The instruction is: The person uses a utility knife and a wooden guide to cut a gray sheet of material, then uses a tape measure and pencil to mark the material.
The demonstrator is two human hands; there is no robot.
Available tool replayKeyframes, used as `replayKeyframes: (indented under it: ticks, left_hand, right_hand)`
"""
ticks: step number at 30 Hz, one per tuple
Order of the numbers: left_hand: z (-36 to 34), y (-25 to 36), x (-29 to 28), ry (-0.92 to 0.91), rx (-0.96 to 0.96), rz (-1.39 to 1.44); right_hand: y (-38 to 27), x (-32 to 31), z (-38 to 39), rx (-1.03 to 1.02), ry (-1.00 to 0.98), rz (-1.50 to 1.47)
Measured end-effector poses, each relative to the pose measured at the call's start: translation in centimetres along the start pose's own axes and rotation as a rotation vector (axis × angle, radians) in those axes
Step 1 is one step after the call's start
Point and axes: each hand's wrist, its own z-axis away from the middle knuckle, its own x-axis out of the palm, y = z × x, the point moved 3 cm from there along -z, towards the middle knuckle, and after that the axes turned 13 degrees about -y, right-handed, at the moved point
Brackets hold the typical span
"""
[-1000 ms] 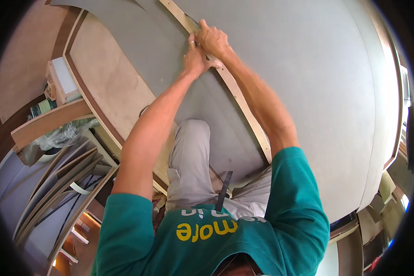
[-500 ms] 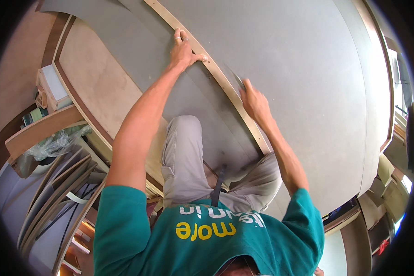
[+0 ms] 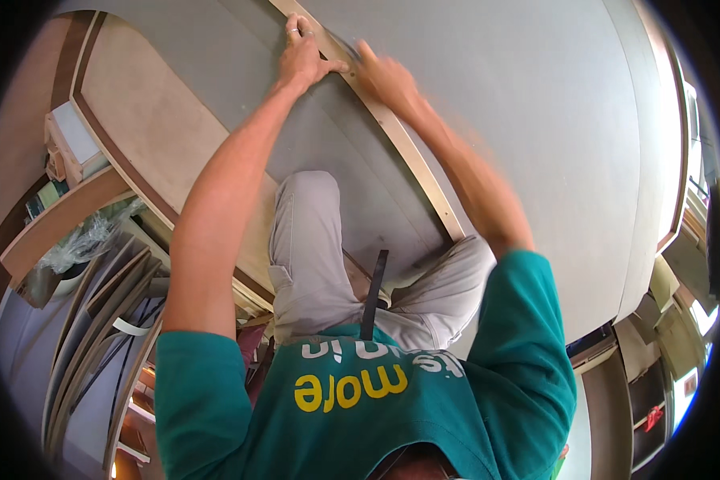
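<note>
Right hand: racing back up the wooden strip (image 3: pixel 408 148) since half a second ago, when it was lower down; now the right hand (image 3: pixel 386 80) is working along the strip's right edge, near the left.
Thin blade: poking (image 3: pixel 342 45) from that hand, running along the strip's right edge; blur is hiding the grip, so I'm not able to tell how those fingers are curling.
Left hand: staying (image 3: pixel 302 62) on the strip's upper stretch, thumb spreading wide from the fingers and pressing the wood, fingertips bearing on it higher up.
Strip: lying slantwise across the grey sheet (image 3: pixel 544 160), lower end reaching just beside a trousered leg (image 3: pixel 444 292).
Plywood panel: stretching (image 3: pixel 156 92) left of the strip.
Upright boards: leaning (image 3: pixel 108 320) well left of the strip, clear plastic (image 3: pixel 92 244) bunching above them.
</note>
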Motion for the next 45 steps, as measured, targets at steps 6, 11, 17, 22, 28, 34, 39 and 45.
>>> replayKeyframes:
  ticks: [6,11,17,22,28,34,39,45]
  left_hand:
    - [-0.7,0.1,0.1,0.024,0.071,0.022]
    - [-1.1,-1.4,0.2,0.075,0.034,-0.057]
    - [-0.9,0.5,-0.5,0.008,0.039,-0.042]
    - [0.2,0.2,-0.2,-0.009,0.024,0.043]
    - [0.3,1.3,-0.4,-0.009,0.017,0.038]
    - [0.5,1.4,-1.2,-0.117,-0.024,0.073]
    - [0.1,1.2,-0.7,-0.065,0.012,0.049]
    - [0.2,1.6,-0.8,-0.110,0.007,0.079]
  right_hand:
    - [10.2,5.4,27.5,0.344,-0.271,-0.017]
    - [6.0,0.7,20.3,0.162,-0.052,-0.053]
    - [1.4,-3.2,1.6,-0.068,0.453,-0.023]
    - [12.1,-13.2,0.9,0.190,0.731,0.073]
    - [20.1,-16.2,5.5,0.376,0.865,0.336]
    - [12.1,-8.4,4.0,0.173,0.727,0.193]
    - [12.0,-8.3,3.0,0.177,0.788,-0.020]
    - [15.2,-12.3,1.4,0.209,0.336,-0.390]
